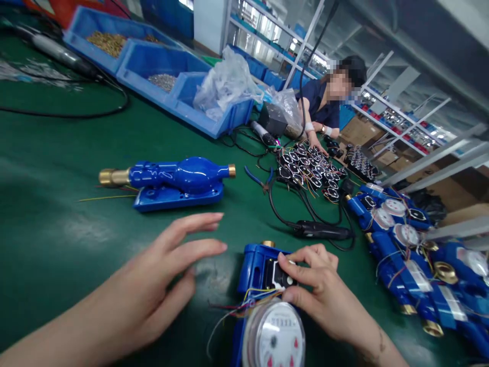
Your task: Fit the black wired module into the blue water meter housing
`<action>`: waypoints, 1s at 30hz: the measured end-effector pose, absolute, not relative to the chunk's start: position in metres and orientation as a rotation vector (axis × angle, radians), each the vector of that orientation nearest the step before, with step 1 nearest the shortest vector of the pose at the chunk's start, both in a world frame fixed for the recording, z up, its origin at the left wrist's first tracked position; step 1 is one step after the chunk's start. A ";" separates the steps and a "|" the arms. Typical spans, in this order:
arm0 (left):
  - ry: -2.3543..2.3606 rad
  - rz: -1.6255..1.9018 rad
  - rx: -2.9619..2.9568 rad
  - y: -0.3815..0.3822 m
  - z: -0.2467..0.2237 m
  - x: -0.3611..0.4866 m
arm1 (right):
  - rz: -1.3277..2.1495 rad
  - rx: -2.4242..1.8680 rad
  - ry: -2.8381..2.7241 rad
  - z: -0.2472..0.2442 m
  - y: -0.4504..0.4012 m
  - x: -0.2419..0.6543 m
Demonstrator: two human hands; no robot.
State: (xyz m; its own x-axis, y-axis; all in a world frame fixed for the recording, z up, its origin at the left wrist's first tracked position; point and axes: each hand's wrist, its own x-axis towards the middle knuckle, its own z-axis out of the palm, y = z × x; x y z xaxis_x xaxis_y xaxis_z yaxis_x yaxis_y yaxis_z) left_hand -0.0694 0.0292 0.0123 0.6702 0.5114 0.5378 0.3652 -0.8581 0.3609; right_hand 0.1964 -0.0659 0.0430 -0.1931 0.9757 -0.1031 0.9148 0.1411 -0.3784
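Note:
A blue water meter (250,267) with a round clear-covered dial (280,334) lies at the bottom centre, partly cut off by the lower edge. My right hand (319,285) grips a small black module (280,275) with a white edge, seated in the meter's blue housing beside the dial. Thin yellow, red and white wires (244,303) trail out to the left of it. To the left of the meter hovers my left hand (164,275), open, with fingers apart and nothing in them. Beyond it, a second blue meter body (183,178) with brass ends lies on its side.
Blue bins (153,102) of small metal parts stand at the back left. Pliers (262,181), a black corded screwdriver (324,230) and many black modules (309,165) lie on the green table (95,244). Assembled meters (405,265) crowd the right. A co-worker (319,102) reaches toward the modules.

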 end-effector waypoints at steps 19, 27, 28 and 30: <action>-0.069 1.159 2.978 0.031 -0.025 -0.011 | 0.725 -1.694 -2.061 0.035 -0.076 0.186; -0.028 1.228 2.908 0.028 -0.029 -0.004 | 0.316 -1.887 -1.854 0.004 -0.051 0.269; -0.012 1.238 2.897 0.027 -0.029 -0.003 | 0.265 -1.938 -1.844 -0.003 -0.044 0.285; 0.043 1.274 2.875 0.026 -0.028 -0.001 | 0.239 -2.003 -1.884 -0.014 -0.029 0.315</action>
State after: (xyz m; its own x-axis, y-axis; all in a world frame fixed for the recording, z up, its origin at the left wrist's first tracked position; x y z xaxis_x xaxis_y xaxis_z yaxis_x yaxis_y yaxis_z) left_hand -0.0013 0.0257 -0.0283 0.6715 0.0238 0.7406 0.0263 -0.9996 0.0083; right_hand 0.3149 -0.0295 -0.0143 0.0870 0.9873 0.1330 0.9229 -0.0296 -0.3838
